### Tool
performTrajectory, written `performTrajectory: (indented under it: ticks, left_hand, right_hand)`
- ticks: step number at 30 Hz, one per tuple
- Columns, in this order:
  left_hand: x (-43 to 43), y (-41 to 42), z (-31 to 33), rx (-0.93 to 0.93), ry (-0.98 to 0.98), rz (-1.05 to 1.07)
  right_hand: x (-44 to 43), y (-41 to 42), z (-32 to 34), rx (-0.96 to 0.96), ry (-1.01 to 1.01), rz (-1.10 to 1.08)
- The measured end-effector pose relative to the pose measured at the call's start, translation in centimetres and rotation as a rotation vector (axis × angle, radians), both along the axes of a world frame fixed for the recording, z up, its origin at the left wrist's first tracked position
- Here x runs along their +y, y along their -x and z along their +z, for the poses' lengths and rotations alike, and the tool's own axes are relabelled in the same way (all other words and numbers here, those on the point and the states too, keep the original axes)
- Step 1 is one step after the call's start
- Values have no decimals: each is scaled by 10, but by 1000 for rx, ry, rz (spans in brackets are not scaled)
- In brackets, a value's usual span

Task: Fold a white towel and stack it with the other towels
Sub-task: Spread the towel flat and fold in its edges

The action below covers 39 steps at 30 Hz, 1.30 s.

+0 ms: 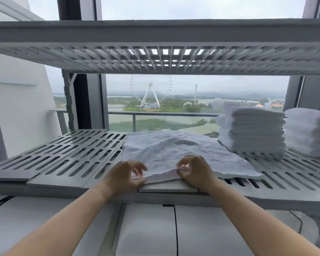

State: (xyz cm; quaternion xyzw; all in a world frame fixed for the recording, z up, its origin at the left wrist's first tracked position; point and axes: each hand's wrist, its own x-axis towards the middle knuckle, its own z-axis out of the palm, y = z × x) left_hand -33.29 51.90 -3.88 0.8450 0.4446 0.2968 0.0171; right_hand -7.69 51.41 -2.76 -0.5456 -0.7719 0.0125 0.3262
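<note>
Towel position: the white towel (174,148) is lying spread on the grey slatted shelf (72,154), centre of frame, just beyond both hands.
Left hand: the left hand (127,175) is pinching the towel's near edge at about its left corner, fingers curled onto the hem.
Right hand: the right hand (194,172) is pinching the same near edge further right, roughly midway along it. Between the two hands the hem is standing slightly raised off the shelf.
Long axis: running left to right across the frame, the near edge slanting toward lower right. A stretch of towel is trailing past the right hand, unheld.
Key relation: the body of the towel is lying away from the hands, toward the window (192,93). Judging from this, the fold is likely going away from the body, near edge onto far edge.
Stack: the folded towels (251,132) are sitting right of centre, by the spread towel's far right corner. A second pile (308,133) is sitting at the right edge of the frame, partly cut off. The right hand is the nearer one to both.
Hard to make out: whether the towel is touching or tucking under the stack; whether it is lying single or already doubled; the fingertips, which are blurring; and the pale shapes below the shelf.
</note>
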Motion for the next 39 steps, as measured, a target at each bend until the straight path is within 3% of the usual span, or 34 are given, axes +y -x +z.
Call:
performTrajectory:
  ticks: [7, 13, 20, 32, 39]
  left_hand:
    - [-2, -63, -4, -27, -144, 69]
    - [-14, -46, -11, -106, -129, -10]
    - [-12, -78, -8, -86, -69, 21]
    - [-24, -78, -15, -325, -83, -62]
    - [-21, -86, -3, -123, -30, -76]
  right_hand:
    - [-1, -16, -7, 6, -103, 170]
    - [1, -21, -4, 37, 24, 346]
    - [-5, -23, -12, 16, -194, 391]
    - [-5, -44, -23, 123, -111, 389]
    - [-10, -43, -21, 95, -168, 397]
